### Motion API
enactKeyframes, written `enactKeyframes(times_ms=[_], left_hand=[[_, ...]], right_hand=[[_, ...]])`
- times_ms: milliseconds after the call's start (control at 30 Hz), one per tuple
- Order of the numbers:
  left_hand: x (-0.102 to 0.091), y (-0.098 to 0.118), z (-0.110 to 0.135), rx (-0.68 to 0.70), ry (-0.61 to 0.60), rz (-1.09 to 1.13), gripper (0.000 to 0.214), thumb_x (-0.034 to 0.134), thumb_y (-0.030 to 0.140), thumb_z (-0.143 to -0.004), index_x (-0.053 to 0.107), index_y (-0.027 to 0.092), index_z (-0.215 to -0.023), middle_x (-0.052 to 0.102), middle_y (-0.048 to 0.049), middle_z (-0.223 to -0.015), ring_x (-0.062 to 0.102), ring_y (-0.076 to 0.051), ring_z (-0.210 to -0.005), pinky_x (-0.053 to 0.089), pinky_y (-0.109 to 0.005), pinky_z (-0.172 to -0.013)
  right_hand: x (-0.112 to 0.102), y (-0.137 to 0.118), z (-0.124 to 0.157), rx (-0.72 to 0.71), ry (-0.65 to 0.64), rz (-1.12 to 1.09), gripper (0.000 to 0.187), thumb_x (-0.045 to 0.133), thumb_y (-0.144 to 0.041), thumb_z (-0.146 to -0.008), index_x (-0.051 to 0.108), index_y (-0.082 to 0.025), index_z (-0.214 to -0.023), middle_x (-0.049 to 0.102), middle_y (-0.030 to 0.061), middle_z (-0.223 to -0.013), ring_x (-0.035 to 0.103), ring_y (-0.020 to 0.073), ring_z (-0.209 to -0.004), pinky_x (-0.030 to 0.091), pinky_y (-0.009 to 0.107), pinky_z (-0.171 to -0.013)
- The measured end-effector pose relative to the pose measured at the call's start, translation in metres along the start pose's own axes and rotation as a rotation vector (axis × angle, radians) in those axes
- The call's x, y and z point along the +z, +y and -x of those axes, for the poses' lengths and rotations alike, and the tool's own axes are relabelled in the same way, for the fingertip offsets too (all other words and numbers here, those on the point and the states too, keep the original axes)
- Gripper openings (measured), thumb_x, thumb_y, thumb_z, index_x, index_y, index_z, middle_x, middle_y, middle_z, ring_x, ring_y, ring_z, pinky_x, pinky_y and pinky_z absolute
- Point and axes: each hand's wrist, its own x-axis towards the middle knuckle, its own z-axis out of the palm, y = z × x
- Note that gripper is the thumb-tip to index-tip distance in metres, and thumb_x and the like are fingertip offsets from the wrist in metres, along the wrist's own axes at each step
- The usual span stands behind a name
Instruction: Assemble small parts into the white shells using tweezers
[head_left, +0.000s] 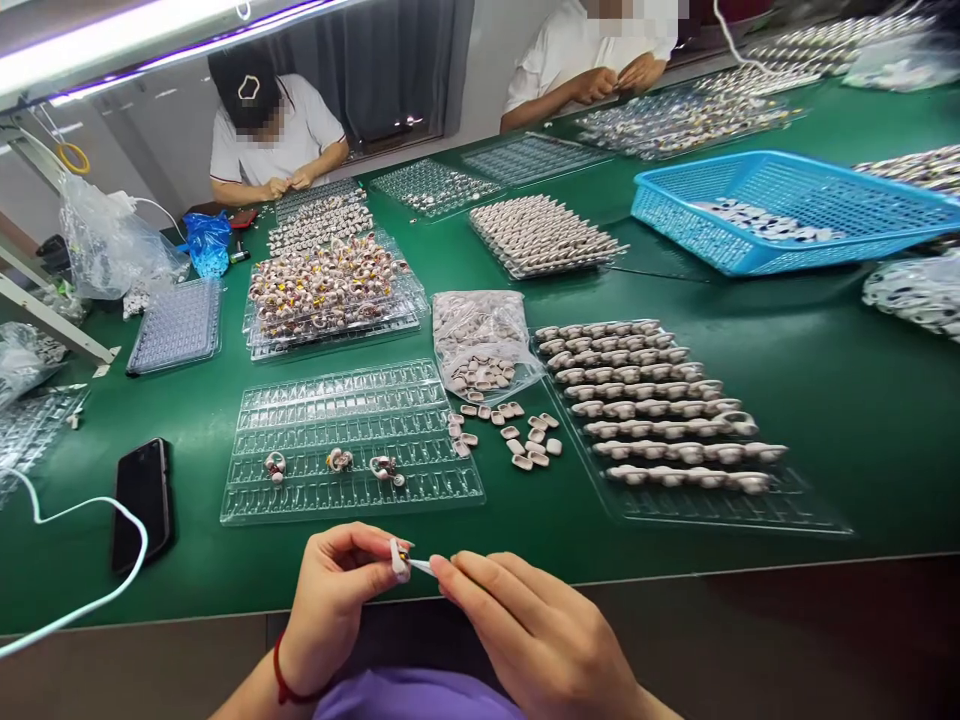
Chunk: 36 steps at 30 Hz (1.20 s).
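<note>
My left hand (337, 590) pinches a small white shell-like part (399, 560) at the near table edge. My right hand (525, 625) is closed too, its fingertips holding a thin white piece (421, 566) that meets the part. Just beyond lies a clear plastic tray (300, 500) with three small assembled pieces (340, 460) in one row. Loose beige shells (525, 440) lie scattered right of it, below an open plastic bag of shells (480, 345). A clear tray with rows of beige shells (660, 420) sits further right.
A black phone (141, 500) with a white cable (75, 520) lies at the left. Stacked filled trays (330, 290), more trays and a blue basket (795, 210) cover the far green table (825, 400). Two other people work at the far side.
</note>
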Motion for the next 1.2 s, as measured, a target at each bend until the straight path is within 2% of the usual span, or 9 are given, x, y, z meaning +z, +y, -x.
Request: enactKeyframes(times_ms=[133,233,333,433,567,700,800,933,1200], left_hand=[[-0.002,0.001,-0.003,0.023,-0.001,-0.001,0.015,0.089,0.013,-0.052,0.076,0.016,-0.06,0.075,-0.0035,-0.069,0.066,-0.013,-0.065,0.053,-0.021,-0.065],[-0.003,0.001,-0.003,0.024,0.003,-0.021,0.015,0.088,0.012,-0.051,0.075,0.016,-0.059,0.075,-0.0041,-0.068,0.066,-0.014,-0.065,0.052,-0.02,-0.063],[-0.002,0.001,-0.004,0.023,-0.003,-0.024,0.015,0.088,0.013,-0.052,0.075,0.016,-0.059,0.075,-0.0042,-0.068,0.066,-0.014,-0.065,0.052,-0.019,-0.062],[-0.003,0.001,-0.005,0.031,-0.003,-0.031,0.015,0.088,0.013,-0.053,0.075,0.016,-0.06,0.075,-0.0037,-0.069,0.066,-0.013,-0.065,0.052,-0.019,-0.062],[-0.004,0.001,-0.006,0.029,0.006,-0.037,0.015,0.087,0.013,-0.054,0.074,0.015,-0.06,0.075,-0.0038,-0.07,0.066,-0.013,-0.066,0.052,-0.02,-0.064],[-0.002,0.002,-0.005,0.008,0.015,-0.024,0.015,0.088,0.013,-0.054,0.075,0.015,-0.062,0.076,-0.0049,-0.071,0.066,-0.014,-0.066,0.052,-0.021,-0.064],[0.002,0.003,-0.003,-0.011,0.02,-0.001,0.017,0.089,0.014,-0.052,0.075,0.015,-0.062,0.076,-0.0056,-0.07,0.066,-0.015,-0.065,0.052,-0.022,-0.064],[0.007,0.003,-0.002,-0.04,0.01,0.041,0.02,0.091,0.016,-0.049,0.074,0.015,-0.061,0.077,-0.0048,-0.069,0.066,-0.014,-0.064,0.051,-0.022,-0.063],[0.01,0.003,0.0,-0.067,-0.039,0.09,0.022,0.092,0.018,-0.05,0.074,0.015,-0.062,0.076,-0.0031,-0.065,0.066,-0.013,-0.06,0.053,-0.024,-0.064]], right_hand=[[-0.009,0.039,-0.012,0.232,-0.228,-0.24,0.016,0.051,-0.021,-0.096,0.06,-0.019,-0.109,0.067,0.0063,-0.09,0.066,0.0176,-0.079,0.057,0.027,-0.069],[-0.012,0.085,-0.023,0.408,-0.204,0.029,0.014,0.056,-0.024,-0.091,0.064,-0.019,-0.102,0.064,0.0063,-0.089,0.065,0.0212,-0.078,0.056,0.033,-0.069],[-0.006,0.116,-0.033,0.432,-0.233,0.09,0.017,0.056,-0.014,-0.087,0.068,-0.02,-0.098,0.064,0.0061,-0.092,0.065,0.0215,-0.078,0.053,0.032,-0.067],[0.003,0.124,-0.04,0.421,-0.279,0.093,0.018,0.057,-0.011,-0.085,0.07,-0.022,-0.091,0.064,0.0037,-0.091,0.064,0.0188,-0.074,0.05,0.028,-0.061],[0.005,0.121,-0.039,0.431,-0.285,0.111,0.018,0.052,-0.01,-0.085,0.067,-0.019,-0.084,0.065,0.0062,-0.09,0.063,0.0214,-0.076,0.049,0.029,-0.061],[-0.006,0.105,-0.035,0.422,-0.24,0.071,0.023,0.047,-0.008,-0.084,0.065,-0.016,-0.098,0.065,0.0099,-0.093,0.063,0.0237,-0.079,0.052,0.034,-0.066],[-0.014,0.077,-0.034,0.392,-0.176,-0.242,0.021,0.047,-0.015,-0.092,0.064,-0.02,-0.103,0.063,0.0073,-0.091,0.062,0.0192,-0.077,0.053,0.029,-0.066],[-0.013,0.036,-0.031,0.494,-0.206,-0.665,0.016,0.051,-0.027,-0.096,0.063,-0.022,-0.103,0.063,0.0035,-0.083,0.061,0.0162,-0.071,0.053,0.024,-0.061],[0.006,0.012,-0.022,0.644,-0.2,-0.942,0.026,0.061,-0.044,-0.09,0.066,-0.018,-0.086,0.059,0.0017,-0.073,0.051,0.0136,-0.061,0.045,0.024,-0.055]])
